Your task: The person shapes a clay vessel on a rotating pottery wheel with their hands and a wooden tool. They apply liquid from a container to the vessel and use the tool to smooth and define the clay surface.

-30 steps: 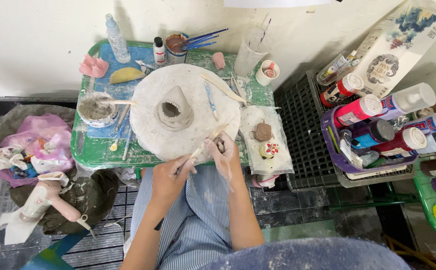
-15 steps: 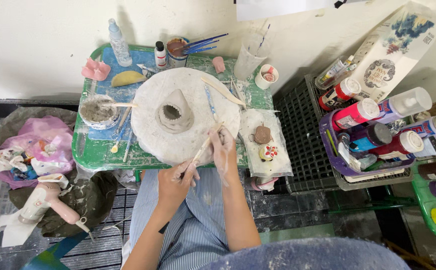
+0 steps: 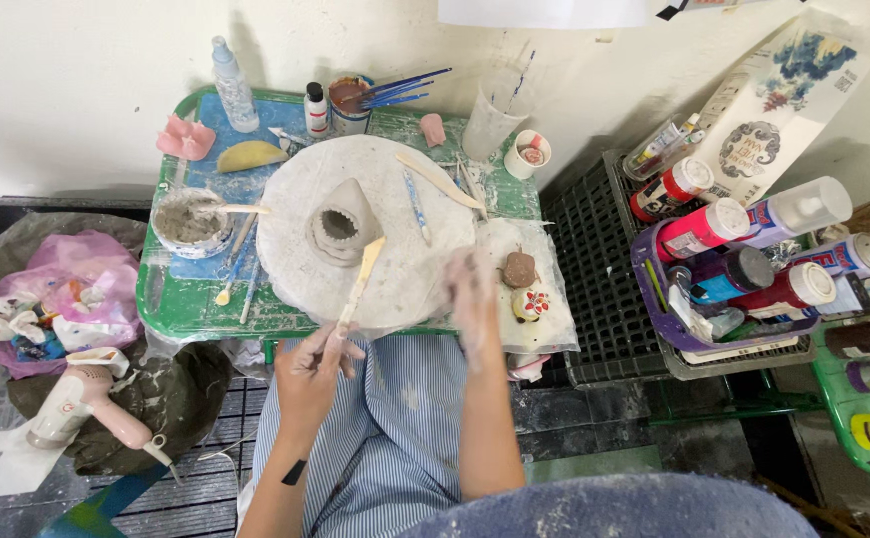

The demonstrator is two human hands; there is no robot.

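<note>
Left hand (image 3: 313,371) pinches a flat wooden stick (image 3: 358,284), tip beside the clay cone (image 3: 340,224) on the round board (image 3: 375,234). Right hand (image 3: 473,297) blurred at the board's right edge, grip unclear, probably loose.

Green bench (image 3: 181,317) carries a round white board (image 3: 375,234), a clay bowl (image 3: 189,221), spray bottle (image 3: 234,88) and brush cup (image 3: 349,104)

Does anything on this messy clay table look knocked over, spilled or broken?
Nothing looks broken or spilled. The clay cone stands upright on the round white board, and the left hand holds a wooden stick pointing towards it. The only oddity is a pink hairdryer lying on the floor among rags.
</note>
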